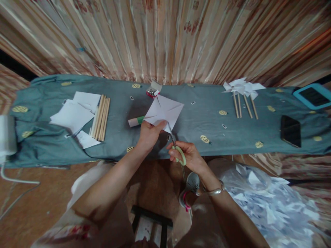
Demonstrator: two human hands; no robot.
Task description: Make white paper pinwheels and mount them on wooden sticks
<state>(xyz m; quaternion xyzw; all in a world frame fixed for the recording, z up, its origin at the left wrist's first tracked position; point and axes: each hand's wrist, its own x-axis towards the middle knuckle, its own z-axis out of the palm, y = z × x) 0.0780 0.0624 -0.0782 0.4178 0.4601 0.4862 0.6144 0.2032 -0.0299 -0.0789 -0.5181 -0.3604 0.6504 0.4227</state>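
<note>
My left hand (151, 135) pinches the lower left edge of a white paper square (165, 110), thumb on top. Cuts run inward from some of its corners. In my right hand (187, 155) is a pair of scissors (181, 156) with light green handles, the fingers through the loops. Its blades reach the paper's bottom corner, along a slit there. Partly beneath the paper lies a white and green tube (136, 121). Just behind the sheet stands a small open box (152, 92) with shiny metal bits inside.
On the cloth-covered table (207, 127) lie paper sheets (74, 113) and wooden sticks (102, 119) at left. Paper pinwheels (243, 88), a phone (291, 131) and a blue-framed tablet (312, 96) are at right. A clear bag of white paper pieces (271, 203) stands below right.
</note>
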